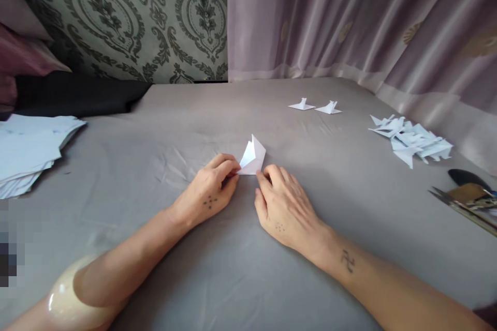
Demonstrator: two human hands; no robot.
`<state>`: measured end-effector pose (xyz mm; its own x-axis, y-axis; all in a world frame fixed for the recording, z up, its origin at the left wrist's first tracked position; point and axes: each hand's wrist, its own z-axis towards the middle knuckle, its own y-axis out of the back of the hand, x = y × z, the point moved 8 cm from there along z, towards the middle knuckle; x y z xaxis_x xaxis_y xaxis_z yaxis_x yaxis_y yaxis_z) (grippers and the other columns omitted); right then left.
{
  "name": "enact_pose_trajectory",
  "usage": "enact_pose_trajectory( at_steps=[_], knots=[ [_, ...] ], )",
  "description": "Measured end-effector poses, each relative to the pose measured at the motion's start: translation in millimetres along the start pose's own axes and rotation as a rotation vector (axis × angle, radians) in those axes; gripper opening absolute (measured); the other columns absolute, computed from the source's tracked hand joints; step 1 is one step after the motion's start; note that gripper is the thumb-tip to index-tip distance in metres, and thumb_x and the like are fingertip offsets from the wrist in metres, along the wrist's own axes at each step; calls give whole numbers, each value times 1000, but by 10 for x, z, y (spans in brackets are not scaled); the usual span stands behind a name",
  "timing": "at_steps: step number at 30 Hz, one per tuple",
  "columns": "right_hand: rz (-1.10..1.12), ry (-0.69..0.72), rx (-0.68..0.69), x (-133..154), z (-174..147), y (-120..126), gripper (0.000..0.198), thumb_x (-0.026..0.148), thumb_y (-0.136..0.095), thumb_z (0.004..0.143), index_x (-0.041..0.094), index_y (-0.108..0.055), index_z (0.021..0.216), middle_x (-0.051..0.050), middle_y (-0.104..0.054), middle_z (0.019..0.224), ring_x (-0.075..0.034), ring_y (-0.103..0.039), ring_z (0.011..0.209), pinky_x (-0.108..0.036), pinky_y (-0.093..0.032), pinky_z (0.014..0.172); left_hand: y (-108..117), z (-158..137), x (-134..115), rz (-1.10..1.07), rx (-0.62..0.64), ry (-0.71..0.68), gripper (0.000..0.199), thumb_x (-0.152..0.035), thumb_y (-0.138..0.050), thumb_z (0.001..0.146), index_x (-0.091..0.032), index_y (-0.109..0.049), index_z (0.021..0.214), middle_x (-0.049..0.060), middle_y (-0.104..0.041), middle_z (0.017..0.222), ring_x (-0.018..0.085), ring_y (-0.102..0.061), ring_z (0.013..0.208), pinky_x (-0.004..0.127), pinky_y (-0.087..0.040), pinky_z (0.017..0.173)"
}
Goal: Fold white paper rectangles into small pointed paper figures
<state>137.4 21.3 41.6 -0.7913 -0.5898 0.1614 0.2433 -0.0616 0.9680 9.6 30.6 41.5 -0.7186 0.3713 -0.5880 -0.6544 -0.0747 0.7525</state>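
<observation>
A small folded white paper stands upright on the grey cloth in front of me, with pointed flaps at its top. At its lower left corner, my left hand is closed, pinching the paper between thumb and fingers. My right hand rests on the cloth by the lower right corner. Its index fingertip touches or nearly touches the paper there, while the thumb lies apart below. The fingertips hide parts of both bottom corners.
Two finished-looking folded paper figures stand farther back. A heap of folded papers lies at the right, near scissors and other tools. Stacked paper sheets lie at the left, before a black cloth. A curtain hangs behind.
</observation>
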Motion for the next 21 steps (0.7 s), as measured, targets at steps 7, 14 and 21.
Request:
enact_pose_trajectory(
  at_steps=[7, 14, 21],
  knots=[
    [43, 93, -12, 53, -2, -23, 39, 14, -37, 91, 8, -57, 124, -14, -58, 114, -25, -51, 98, -39, -45, 84, -22, 11, 14, 29, -2, -20, 19, -14, -43, 91, -19, -59, 100, 6, -60, 107, 13, -62, 82, 27, -52, 76],
    [12, 96, -2, 57, 27, -5, 38, 15, -38, 91, 9, -59, 122, -12, -59, 102, -24, -51, 89, -38, -41, 79, 17, 27, 21, 26, -46, 11, 23, -11, -43, 87, -17, -64, 94, 7, -59, 107, 11, -60, 75, 25, -51, 71],
    [-5, 116, -15, 148, 89, 27, 30, 21, -44, 89, 11, -64, 110, -10, -58, 91, -23, -53, 86, -38, -36, 83, 97, 79, 267, -139, -101, 270, 20, -15, -48, 80, -16, -67, 85, 6, -64, 96, 15, -62, 82, 28, -51, 76]
  ],
)
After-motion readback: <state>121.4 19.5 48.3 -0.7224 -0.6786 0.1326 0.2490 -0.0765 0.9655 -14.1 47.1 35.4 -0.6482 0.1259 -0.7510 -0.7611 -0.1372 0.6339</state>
